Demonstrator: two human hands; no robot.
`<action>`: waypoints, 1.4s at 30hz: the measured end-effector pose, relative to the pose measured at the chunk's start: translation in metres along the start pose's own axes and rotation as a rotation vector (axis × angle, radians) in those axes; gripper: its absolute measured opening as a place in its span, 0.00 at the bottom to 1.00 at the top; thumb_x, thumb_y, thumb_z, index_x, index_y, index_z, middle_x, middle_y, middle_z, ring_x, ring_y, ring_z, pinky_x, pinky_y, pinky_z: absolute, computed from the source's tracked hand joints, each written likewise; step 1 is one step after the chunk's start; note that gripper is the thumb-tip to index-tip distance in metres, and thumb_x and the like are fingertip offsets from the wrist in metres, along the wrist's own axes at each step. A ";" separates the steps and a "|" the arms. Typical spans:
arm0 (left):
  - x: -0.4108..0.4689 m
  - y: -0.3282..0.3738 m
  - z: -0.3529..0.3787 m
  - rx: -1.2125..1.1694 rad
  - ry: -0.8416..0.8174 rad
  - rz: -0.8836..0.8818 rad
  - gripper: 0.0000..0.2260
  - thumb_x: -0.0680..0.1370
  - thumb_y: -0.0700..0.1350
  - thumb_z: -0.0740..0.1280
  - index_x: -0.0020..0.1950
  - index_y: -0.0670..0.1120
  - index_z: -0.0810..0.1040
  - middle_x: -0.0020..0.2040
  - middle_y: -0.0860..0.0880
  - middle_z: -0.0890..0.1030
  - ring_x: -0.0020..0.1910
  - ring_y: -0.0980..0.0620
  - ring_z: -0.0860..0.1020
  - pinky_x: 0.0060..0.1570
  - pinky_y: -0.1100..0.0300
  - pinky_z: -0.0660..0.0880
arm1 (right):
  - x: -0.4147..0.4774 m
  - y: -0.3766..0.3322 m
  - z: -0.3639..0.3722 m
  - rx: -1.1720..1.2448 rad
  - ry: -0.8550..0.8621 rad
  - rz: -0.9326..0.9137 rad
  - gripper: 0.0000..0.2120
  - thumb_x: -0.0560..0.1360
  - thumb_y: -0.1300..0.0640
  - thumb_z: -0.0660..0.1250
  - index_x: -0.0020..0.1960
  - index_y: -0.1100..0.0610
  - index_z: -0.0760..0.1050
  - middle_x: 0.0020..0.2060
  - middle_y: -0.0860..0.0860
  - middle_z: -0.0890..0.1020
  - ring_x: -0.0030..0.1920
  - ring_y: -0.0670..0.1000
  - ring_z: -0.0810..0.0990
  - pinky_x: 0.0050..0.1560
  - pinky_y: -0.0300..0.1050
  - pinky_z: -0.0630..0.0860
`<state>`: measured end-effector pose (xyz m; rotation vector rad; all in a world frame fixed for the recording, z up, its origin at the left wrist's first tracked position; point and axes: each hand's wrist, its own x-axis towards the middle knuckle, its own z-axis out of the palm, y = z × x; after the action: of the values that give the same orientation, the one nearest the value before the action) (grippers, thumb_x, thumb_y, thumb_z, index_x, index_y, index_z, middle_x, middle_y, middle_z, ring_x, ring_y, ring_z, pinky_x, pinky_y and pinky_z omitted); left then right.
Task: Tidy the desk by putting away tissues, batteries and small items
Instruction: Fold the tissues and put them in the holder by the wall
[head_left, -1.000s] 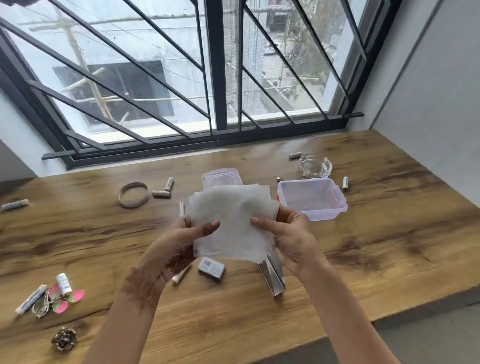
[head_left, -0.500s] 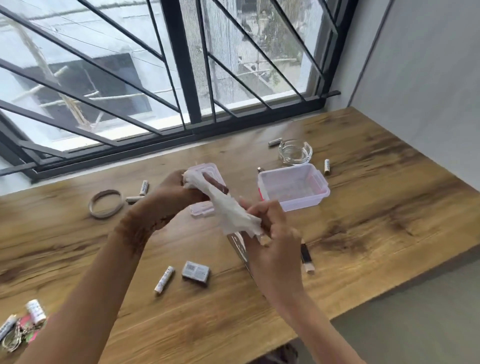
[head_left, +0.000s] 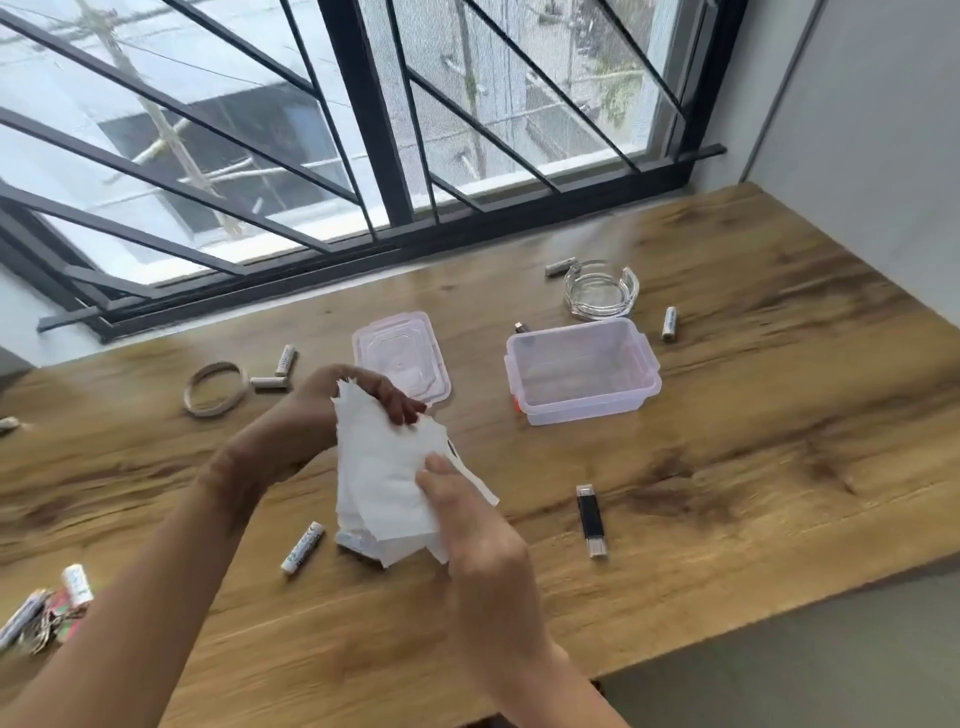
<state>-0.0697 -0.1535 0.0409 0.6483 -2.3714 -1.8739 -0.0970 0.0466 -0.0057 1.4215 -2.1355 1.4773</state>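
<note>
left hand (head_left: 332, 410) pinches top edge of tissue (head_left: 384, 483) | right hand (head_left: 467, 525) grips its lower right part | tissue held above wooden bench (head_left: 727, 467), near front | open box (head_left: 582, 371) beyond, lid (head_left: 400, 358) beside | battery (head_left: 302, 547) below-left

Bright daylight pours in through the window (head_left: 260, 156) ahead, the glass washed pale, nearly blown out. There's a soft sheen on the desk (head_left: 727, 441) near the sill, and the shadows are faint. The tissue (head_left: 379, 478) glares white, folds barely readable. The left hand (head_left: 332, 415) and right hand (head_left: 478, 530) are smeared by motion blur — and the window bars (head_left: 358, 104) bow towards the edges.
</note>
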 end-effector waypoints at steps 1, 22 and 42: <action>0.000 0.001 0.004 0.009 -0.027 0.044 0.15 0.54 0.53 0.79 0.32 0.46 0.82 0.37 0.47 0.84 0.51 0.48 0.82 0.50 0.56 0.78 | -0.001 0.005 0.001 0.029 -0.002 0.019 0.18 0.72 0.65 0.58 0.61 0.61 0.68 0.55 0.58 0.81 0.57 0.52 0.79 0.60 0.42 0.74; 0.017 -0.006 0.041 0.692 0.167 0.114 0.29 0.61 0.21 0.50 0.34 0.52 0.80 0.44 0.48 0.85 0.48 0.49 0.81 0.46 0.68 0.73 | -0.028 0.028 0.003 -0.096 -0.148 0.079 0.26 0.65 0.70 0.69 0.62 0.64 0.70 0.51 0.58 0.83 0.51 0.50 0.83 0.49 0.40 0.79; 0.005 -0.022 0.044 0.386 0.136 0.033 0.15 0.71 0.27 0.64 0.52 0.41 0.80 0.52 0.46 0.82 0.52 0.55 0.80 0.55 0.66 0.75 | -0.045 0.047 -0.001 -0.080 -0.059 0.011 0.11 0.72 0.62 0.64 0.51 0.64 0.80 0.46 0.56 0.85 0.46 0.48 0.84 0.49 0.34 0.78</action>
<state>-0.0810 -0.1192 0.0074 0.7275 -2.6513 -1.3174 -0.1100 0.0768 -0.0617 1.4451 -2.2140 1.3536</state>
